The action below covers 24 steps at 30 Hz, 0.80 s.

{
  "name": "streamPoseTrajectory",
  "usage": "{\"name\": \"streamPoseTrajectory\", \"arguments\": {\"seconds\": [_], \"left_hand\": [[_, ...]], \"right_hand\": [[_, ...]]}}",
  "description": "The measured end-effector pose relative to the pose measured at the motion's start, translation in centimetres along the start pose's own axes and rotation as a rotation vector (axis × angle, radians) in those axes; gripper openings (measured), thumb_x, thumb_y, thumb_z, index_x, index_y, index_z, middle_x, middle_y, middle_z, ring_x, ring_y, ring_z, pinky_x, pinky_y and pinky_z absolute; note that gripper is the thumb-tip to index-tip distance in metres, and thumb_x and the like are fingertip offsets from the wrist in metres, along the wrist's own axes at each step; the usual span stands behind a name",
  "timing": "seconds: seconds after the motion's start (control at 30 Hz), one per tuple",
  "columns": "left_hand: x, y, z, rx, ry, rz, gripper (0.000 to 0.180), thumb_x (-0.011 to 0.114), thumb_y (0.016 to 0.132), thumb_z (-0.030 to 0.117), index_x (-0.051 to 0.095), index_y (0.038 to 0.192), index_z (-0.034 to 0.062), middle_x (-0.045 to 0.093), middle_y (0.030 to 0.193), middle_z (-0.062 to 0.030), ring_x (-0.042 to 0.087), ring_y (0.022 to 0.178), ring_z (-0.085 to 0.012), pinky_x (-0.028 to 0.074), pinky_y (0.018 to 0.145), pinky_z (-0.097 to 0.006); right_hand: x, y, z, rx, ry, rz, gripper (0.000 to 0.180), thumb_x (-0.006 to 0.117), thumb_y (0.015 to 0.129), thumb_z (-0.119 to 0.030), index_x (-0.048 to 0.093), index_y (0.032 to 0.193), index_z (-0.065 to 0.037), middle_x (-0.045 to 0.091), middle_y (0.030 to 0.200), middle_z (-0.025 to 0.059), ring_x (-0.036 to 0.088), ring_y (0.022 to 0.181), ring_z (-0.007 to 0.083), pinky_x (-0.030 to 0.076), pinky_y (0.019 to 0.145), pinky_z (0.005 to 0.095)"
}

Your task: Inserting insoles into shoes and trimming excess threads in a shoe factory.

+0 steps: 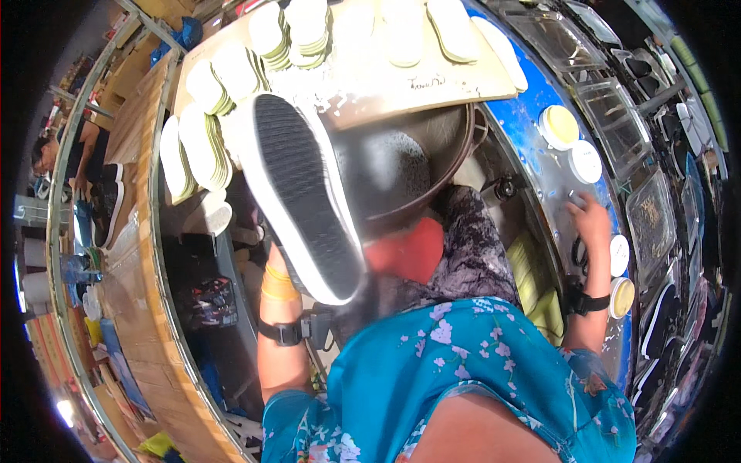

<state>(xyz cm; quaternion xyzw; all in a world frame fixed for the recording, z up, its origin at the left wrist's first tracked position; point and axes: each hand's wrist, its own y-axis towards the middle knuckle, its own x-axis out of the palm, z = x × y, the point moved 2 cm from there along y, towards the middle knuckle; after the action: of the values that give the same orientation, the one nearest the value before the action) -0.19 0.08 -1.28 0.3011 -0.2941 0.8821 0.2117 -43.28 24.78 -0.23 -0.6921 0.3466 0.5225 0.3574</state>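
While the shoe [297,193] is held up sole-first toward the head camera, its black tread ringed in white is shown, seemingly for inspection; the left hand [272,266] is hidden behind it, so its grip cannot be told. The shoe's long axis is slanted from upper left to lower right, above the dark bowl [417,170]. The right hand [590,220] is rested, fingers loosely curled, on the blue bench [525,139] near round lidded tins [559,127].

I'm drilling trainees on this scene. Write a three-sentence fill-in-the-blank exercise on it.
1. The left hand holds up a shoe with its black ____ facing the camera.
2. The right hand rests on the ____ work surface.
3. Stacks of pale insoles lie to the person's ____ of the shoe.

Missing words: sole; blue; left
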Motion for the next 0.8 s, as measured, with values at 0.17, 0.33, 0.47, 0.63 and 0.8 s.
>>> {"name": "streamPoseTrajectory", "arguments": {"seconds": [0.17, 0.33, 0.47, 0.63, 0.8], "left_hand": [[3.0, 4.5, 0.6, 0.431, 1.498, 0.337, 0.015, 0.051, 0.076, 0.006, 0.060, 0.081, -0.0047, 0.060, 0.069, -0.0192, 0.060, 0.067, -0.0321, 0.046, 0.060, -0.037], [5.0, 4.9, 1.3, 0.566, 1.590, -0.048, 0.035, 0.061, 0.075, 0.017, 0.052, 0.102, -0.0047, 0.057, 0.094, -0.0250, 0.053, 0.092, -0.0401, 0.043, 0.080, -0.040], [2.7, 2.9, 6.8, 0.183, 1.433, -0.367, 0.038, 0.059, 0.082, 0.018, 0.049, 0.113, -0.0028, 0.063, 0.088, -0.0103, 0.060, 0.075, -0.0131, 0.047, 0.067, -0.026], [-2.0, 7.4, 17.6, 0.194, 1.227, -0.004, 0.031, 0.055, 0.083, 0.015, 0.053, 0.108, -0.0034, 0.061, 0.081, -0.0060, 0.056, 0.066, -0.0096, 0.047, 0.063, -0.024], [-8.0, 13.4, 28.3, 0.465, 1.963, 0.326, 0.045, 0.063, 0.077, 0.027, 0.053, 0.110, -0.0018, 0.062, 0.093, -0.0134, 0.061, 0.079, -0.0241, 0.048, 0.071, -0.031]], "right_hand": [[2.9, -3.6, -17.5, -0.820, 0.605, -0.156, 0.060, 0.066, 0.070, -0.027, 0.045, 0.122, -0.004, 0.049, 0.119, 0.0172, 0.049, 0.109, 0.0291, 0.039, 0.092, 0.0357], [6.6, -5.7, -28.4, -1.103, 0.226, -0.380, 0.054, 0.066, 0.069, -0.033, 0.053, 0.111, -0.002, 0.047, 0.121, 0.0171, 0.046, 0.109, 0.0307, 0.036, 0.094, 0.0362], [3.2, 0.0, -30.5, -1.005, 0.288, -0.841, 0.040, 0.064, 0.072, -0.022, 0.057, 0.106, -0.002, 0.058, 0.102, 0.0112, 0.053, 0.095, 0.0190, 0.041, 0.084, 0.0297], [-0.5, 5.6, -40.4, -1.018, 0.195, -0.612, 0.028, 0.061, 0.075, -0.016, 0.060, 0.099, -0.002, 0.062, 0.085, 0.0022, 0.054, 0.080, 0.0108, 0.042, 0.074, 0.0250], [1.6, 2.1, -54.0, -1.430, 0.051, -0.484, 0.036, 0.059, 0.071, -0.028, 0.061, 0.097, -0.002, 0.062, 0.092, 0.0165, 0.058, 0.089, 0.0309, 0.044, 0.079, 0.0358]]}}
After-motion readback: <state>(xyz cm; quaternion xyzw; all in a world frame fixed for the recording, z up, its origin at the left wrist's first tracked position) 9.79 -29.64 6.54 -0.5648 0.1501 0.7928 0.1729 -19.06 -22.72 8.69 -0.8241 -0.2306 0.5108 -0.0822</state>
